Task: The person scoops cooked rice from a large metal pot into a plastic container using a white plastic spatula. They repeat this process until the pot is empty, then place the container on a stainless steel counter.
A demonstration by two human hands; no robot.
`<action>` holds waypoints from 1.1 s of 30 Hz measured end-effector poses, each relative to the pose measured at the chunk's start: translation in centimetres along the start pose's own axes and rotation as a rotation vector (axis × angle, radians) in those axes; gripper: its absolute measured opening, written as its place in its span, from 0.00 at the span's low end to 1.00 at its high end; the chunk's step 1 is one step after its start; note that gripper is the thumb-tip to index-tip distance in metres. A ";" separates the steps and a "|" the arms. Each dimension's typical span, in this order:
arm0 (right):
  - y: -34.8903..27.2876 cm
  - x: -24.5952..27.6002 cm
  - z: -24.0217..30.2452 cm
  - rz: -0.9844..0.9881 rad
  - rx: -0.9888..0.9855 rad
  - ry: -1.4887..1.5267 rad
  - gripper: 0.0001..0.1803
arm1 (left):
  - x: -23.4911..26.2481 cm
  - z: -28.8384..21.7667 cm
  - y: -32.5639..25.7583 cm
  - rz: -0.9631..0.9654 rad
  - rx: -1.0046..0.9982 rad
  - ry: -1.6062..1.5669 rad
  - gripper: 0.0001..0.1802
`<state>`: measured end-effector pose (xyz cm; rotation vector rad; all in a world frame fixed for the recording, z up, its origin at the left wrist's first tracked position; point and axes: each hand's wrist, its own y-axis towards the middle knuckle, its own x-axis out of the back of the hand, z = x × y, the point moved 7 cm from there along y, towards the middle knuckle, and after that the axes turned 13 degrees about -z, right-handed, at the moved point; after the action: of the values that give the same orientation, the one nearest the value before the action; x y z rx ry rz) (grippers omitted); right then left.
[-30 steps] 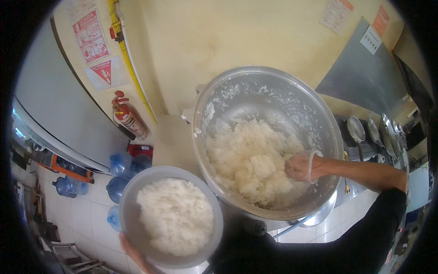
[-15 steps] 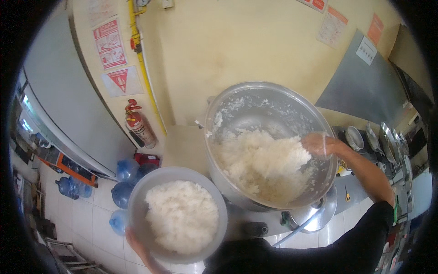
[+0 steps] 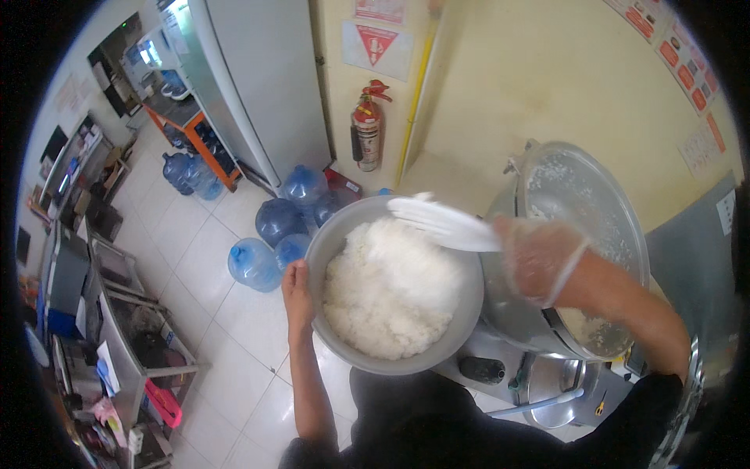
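Transfer of cooked rice. Our left hand [image 3: 298,291] grips the rim of the grey bowl [image 3: 461,328], heaped with rice [image 3: 391,285]; our gloved right hand [image 3: 539,258] is closed on a white paddle [image 3: 441,223] poised over that heap. The large pot [image 3: 582,234] sits just beyond the right hand. We should keep the bowl level and close to the pot, and sweep the paddle gently inward.
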<state>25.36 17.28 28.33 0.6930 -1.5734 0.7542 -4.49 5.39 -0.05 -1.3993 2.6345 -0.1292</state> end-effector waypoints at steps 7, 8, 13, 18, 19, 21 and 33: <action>3.4 1.1 1.1 -0.102 0.054 -0.270 0.13 | -0.1 -1.3 -0.6 -0.042 0.014 0.050 0.22; 2.3 1.9 -1.0 -0.084 -0.049 -0.252 0.16 | 0.0 -1.2 -0.7 -0.052 0.011 0.093 0.21; -5.2 7.1 -10.7 -0.399 -0.258 -0.241 0.24 | 1.1 0.7 0.1 -0.115 -0.082 0.298 0.25; -15.0 2.0 -24.0 -0.117 -0.752 -0.150 0.27 | 2.1 2.5 2.1 -0.080 -0.127 0.402 0.29; -16.5 -0.4 -26.3 -0.020 -0.804 -0.144 0.29 | 1.9 2.4 2.3 -0.047 -0.135 0.333 0.28; -18.8 -5.9 -29.6 0.248 -0.787 -0.275 0.31 | 2.0 2.4 2.2 -0.017 -0.103 0.286 0.28; -9.2 -17.7 -24.4 0.126 -0.200 0.107 0.26 | 0.1 -0.7 0.3 -0.057 -0.127 0.284 0.25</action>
<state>49.52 31.27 13.79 0.4042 -1.5793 0.7024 -4.88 5.46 0.55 -1.6049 2.8761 -0.1825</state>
